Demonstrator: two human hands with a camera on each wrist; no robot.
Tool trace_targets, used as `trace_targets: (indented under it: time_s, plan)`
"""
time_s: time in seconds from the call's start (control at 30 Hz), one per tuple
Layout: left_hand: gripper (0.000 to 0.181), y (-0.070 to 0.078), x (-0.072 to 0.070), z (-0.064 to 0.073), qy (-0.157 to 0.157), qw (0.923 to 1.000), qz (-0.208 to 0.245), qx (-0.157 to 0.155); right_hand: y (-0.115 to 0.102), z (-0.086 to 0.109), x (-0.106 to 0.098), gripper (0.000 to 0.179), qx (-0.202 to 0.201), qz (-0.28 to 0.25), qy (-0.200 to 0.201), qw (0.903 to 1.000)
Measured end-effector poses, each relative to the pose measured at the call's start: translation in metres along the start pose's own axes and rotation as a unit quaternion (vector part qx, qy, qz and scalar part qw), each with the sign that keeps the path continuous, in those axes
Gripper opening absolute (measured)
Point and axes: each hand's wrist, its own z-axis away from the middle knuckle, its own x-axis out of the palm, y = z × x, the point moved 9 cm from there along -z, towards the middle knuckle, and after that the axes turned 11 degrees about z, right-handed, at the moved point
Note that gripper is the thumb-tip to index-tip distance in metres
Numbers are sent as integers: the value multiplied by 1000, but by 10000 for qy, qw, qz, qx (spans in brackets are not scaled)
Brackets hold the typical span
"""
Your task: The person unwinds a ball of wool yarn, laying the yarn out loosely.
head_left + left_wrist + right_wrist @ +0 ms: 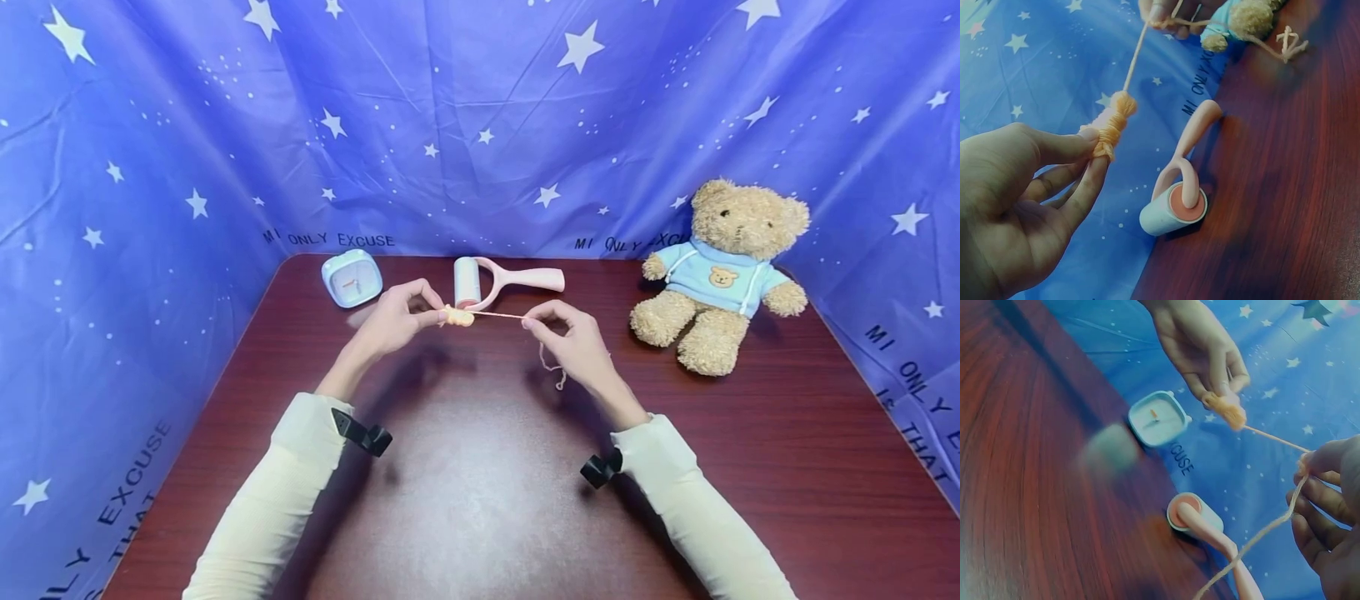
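Between thumb and fingers my left hand (pixel 401 317) pinches one end of a small bundle of wound orange yarn (pixel 459 316). In the left wrist view the yarn bundle (pixel 1112 128) shows wraps round its middle and a pinkish patch on its side. A taut strand (pixel 498 314) runs from the bundle to my right hand (pixel 573 337), which pinches it between thumb and forefinger. Past those fingers the loose tail (pixel 555 369) hangs down; its tangled end (pixel 1291 47) shows in the left wrist view. Both hands are raised over the back half of the table.
Just behind the yarn lies a lint roller (pixel 510 282) with a pink handle. A light blue square clock (pixel 352 278) stands at the back left. At the right sits a teddy bear (pixel 720 275) in a blue sweater. A starry blue curtain (pixel 450 108) borders the brown table (pixel 480 500).
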Motion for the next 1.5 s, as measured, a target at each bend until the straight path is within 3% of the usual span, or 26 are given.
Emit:
trace_targets:
  time_s: [0.07, 0.2, 0.37, 0.77, 1.2, 1.5]
  plan:
    - [10, -1, -1, -1, 10, 10000, -46, -11, 1, 1, -5, 12, 8, 97, 47, 9999]
    - [10, -18, -4, -9, 54, 10000, -55, -31, -11, 9, -13, 10, -47, 264, 31, 9996]
    - [11, -33, -9, -16, 121, 9999, -32, 12, -25, 18, -23, 10, 18, 172, -27, 9998]
    - [11, -34, -13, -16, 114, 9999, -67, 76, -15, 20, -62, 13, -105, 199, 515, 9984]
    - [10, -37, -13, -15, 69, 10000, -57, 20, 5, 30, -95, 14, 76, 419, 1065, 9934]
    - [9, -38, -15, -16, 80, 10000, -30, -21, 19, 37, -115, 18, 402, 292, 1245, 9910]
